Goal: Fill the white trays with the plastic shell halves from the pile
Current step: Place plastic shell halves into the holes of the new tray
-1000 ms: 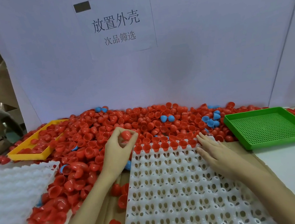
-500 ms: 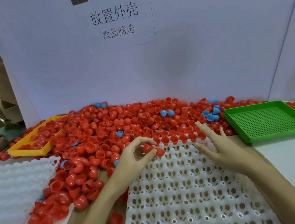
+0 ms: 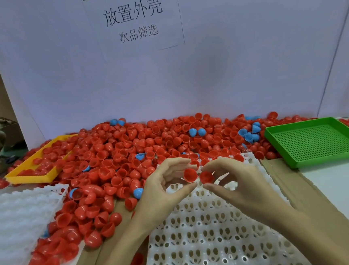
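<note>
A white tray (image 3: 216,240) with rows of holes lies in front of me; its far row holds red shell halves. Behind it spreads a big pile of red shell halves (image 3: 141,148) with a few blue ones mixed in. My left hand (image 3: 163,188) pinches one red shell half (image 3: 190,175) between thumb and fingers just above the tray's far end. Right beside it, my right hand (image 3: 237,184) pinches another red shell half (image 3: 206,177). The two shells almost touch.
A second white tray (image 3: 14,220) lies at the left, partly under loose shells. A yellow tray (image 3: 32,176) with red shells sits at the back left, a green perforated tray (image 3: 317,141) at the right. A white board with a printed sign stands behind the pile.
My left hand carried its red shell from the pile to over the tray's far end. My right hand lifted off the tray, moved left to meet it, and now holds a red shell too.
</note>
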Demonstrator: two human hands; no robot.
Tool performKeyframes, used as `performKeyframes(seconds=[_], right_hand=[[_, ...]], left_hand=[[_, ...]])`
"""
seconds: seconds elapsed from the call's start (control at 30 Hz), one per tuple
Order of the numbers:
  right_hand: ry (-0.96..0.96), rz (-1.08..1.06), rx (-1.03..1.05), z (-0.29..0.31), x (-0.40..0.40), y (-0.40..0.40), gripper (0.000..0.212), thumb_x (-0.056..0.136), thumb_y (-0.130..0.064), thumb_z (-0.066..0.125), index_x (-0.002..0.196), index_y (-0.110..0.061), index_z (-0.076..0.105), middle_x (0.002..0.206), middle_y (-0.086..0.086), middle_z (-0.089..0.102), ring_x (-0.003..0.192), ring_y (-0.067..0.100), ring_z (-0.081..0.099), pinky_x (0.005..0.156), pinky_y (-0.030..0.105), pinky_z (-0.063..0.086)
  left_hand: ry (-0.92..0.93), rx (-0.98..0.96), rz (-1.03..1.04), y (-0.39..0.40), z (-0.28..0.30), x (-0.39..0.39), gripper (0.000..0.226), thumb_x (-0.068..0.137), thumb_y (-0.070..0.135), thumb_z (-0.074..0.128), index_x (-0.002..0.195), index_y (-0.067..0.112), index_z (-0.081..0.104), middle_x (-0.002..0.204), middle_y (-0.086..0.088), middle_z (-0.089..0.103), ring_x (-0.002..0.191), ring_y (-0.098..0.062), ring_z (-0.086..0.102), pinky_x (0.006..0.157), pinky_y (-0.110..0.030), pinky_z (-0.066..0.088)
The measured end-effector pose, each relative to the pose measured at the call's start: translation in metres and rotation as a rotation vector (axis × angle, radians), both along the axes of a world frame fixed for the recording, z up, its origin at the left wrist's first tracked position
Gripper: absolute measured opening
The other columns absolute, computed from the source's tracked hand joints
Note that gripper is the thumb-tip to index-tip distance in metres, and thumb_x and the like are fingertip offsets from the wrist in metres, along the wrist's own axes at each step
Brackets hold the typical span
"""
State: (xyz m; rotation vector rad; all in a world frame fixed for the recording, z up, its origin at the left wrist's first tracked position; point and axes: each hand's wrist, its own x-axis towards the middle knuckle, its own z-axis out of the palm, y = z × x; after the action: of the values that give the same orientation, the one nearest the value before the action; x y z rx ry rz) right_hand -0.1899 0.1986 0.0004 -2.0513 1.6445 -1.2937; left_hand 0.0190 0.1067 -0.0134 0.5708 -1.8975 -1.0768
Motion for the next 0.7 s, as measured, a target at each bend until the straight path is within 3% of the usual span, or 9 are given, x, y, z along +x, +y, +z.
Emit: performKeyframes(seconds=[0.47,0.6,0.7], right_hand=[[-0.02,0.033,-0.074,0.0,0.005,0.0,0.037,0.087,-0.015,0.084,0.117,-0.027,0.067,0.11,-0.014,0.065,0.102,0.01,0.066,0.076,0.018,0.057],[-0.018,0.097,-0.068,0.001,0.008,0.002,0.026,0.101,-0.031,0.065,0.127,-0.031,0.067,0.11,-0.018,0.064,0.102,0.009,0.067,0.079,0.015,0.054],[-0.01,0.106,-0.06,-0.003,0.008,0.002,0.029,0.106,-0.02,0.057,0.132,-0.027,0.068,0.108,-0.021,0.068,0.099,0.005,0.069,0.079,0.014,0.053]], left_hand=[[-0.007,-0.015,0.015,0.0,-0.004,0.0,0.04,0.094,0.022,0.08,0.127,0.025,0.059,0.126,0.001,0.073,0.123,-0.023,0.068,0.102,-0.04,0.056],[-0.019,-0.014,0.01,0.0,-0.004,0.0,0.029,0.098,0.026,0.075,0.124,0.029,0.063,0.124,0.005,0.073,0.122,-0.019,0.068,0.104,-0.033,0.054],[-0.077,0.008,-0.023,0.0,-0.004,0.0,0.03,0.101,0.02,0.069,0.128,0.03,0.062,0.128,0.011,0.071,0.128,-0.012,0.064,0.106,-0.03,0.051]])
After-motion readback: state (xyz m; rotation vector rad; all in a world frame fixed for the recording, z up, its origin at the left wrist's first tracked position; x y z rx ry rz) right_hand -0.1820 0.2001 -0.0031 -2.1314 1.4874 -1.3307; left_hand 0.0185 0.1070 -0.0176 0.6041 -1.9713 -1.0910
